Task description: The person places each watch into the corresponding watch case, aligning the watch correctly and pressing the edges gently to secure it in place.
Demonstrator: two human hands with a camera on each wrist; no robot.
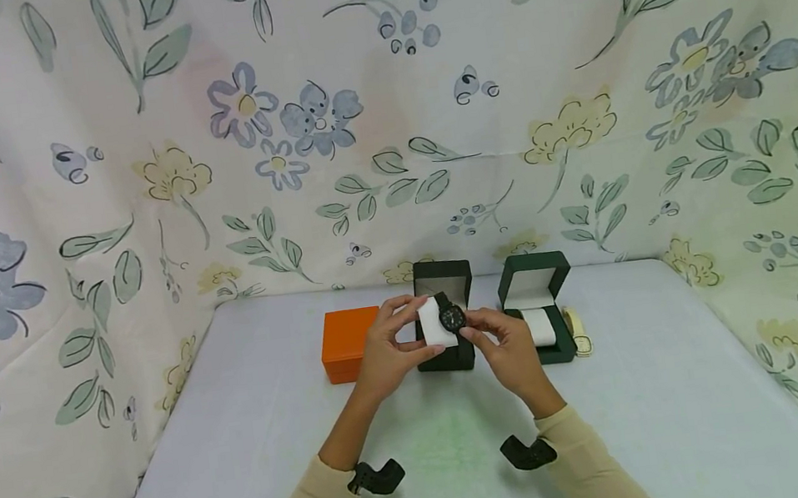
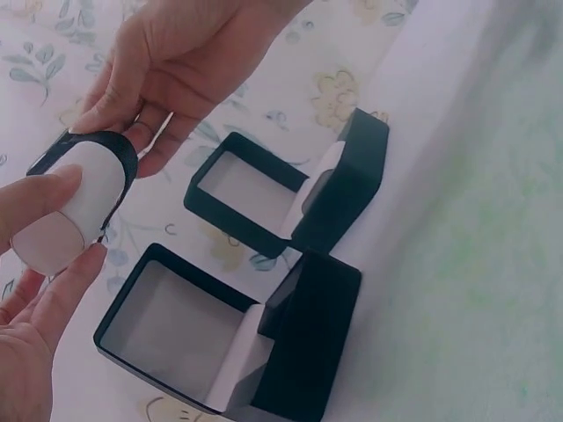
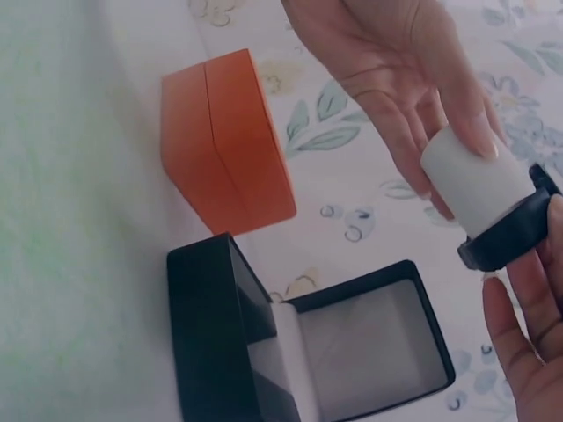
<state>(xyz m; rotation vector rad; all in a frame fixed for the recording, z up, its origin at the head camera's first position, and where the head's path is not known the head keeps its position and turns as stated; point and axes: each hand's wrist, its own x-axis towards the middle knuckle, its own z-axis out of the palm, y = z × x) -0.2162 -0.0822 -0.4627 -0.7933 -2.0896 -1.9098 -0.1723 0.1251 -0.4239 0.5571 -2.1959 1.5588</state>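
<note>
Above the middle dark box [image 1: 451, 360], my left hand [image 1: 390, 351] holds a white watch cushion [image 1: 430, 327] between its thumb and fingers. A black wristwatch [image 1: 452, 318] with a round dark dial sits at the cushion's right end. My right hand [image 1: 512, 348] pinches the watch by its edge. From the wrist views, the black strap [image 3: 510, 233] goes part way round the cushion; whether it is fastened is hidden. The box's lid [image 1: 442, 277] is raised, and its white-lined inside shows in the left wrist view.
An orange closed box [image 1: 351, 344] stands at the left, partly behind my left hand. To the right is a dark green box [image 1: 562, 337] with its lid up and a white cushion [image 1: 540, 327] inside. A gold watch [image 1: 578, 335] lies beside it. Floral cloth [image 1: 389, 116] hangs behind the table.
</note>
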